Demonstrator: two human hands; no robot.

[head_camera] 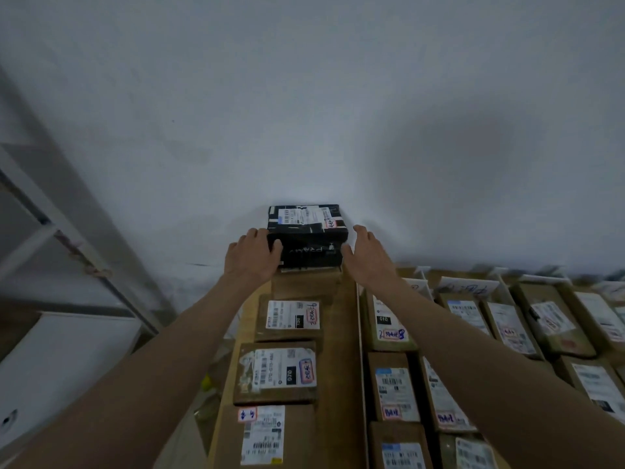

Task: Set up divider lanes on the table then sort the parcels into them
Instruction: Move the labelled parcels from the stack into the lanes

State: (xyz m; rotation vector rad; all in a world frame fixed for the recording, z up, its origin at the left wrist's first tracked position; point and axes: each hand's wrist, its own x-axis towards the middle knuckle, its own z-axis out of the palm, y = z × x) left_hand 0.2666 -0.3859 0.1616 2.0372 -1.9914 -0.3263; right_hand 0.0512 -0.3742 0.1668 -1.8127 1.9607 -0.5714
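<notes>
Two hands reach to the far end of the desk (341,333), one on each side of a black parcel (306,236). Left hand (252,253): grip curled round the parcel's left near corner, thumb on its front face, fingers along the left side. Right hand (367,253): grip spread and relaxed, fingers straight, just beside the parcel's right side; contact cannot be told.

Black parcel: glossy box criss-crossed with clear tape, white shipping label with barcode on top, small red-bordered tag with handwriting at its right end, unreadable. Pale lettering on the front face, upside down, too blurred to read. It sits atop a plain brown carton (306,284), close to the white wall (304,96).

Left lane, nearer: brown parcel (289,318) with white label and a red-bordered tag hand-marked roughly "9-7022"; next parcel (277,372) shows a black patch reading "070"; nearest carton (267,434) has a small tag with blue scrawl.

White divider strip (361,350) runs near to far, right of this lane. Beyond it, rows of labelled brown parcels (392,390); one label reads "010". Further white dividers (504,286) stand between rows at right.
</notes>
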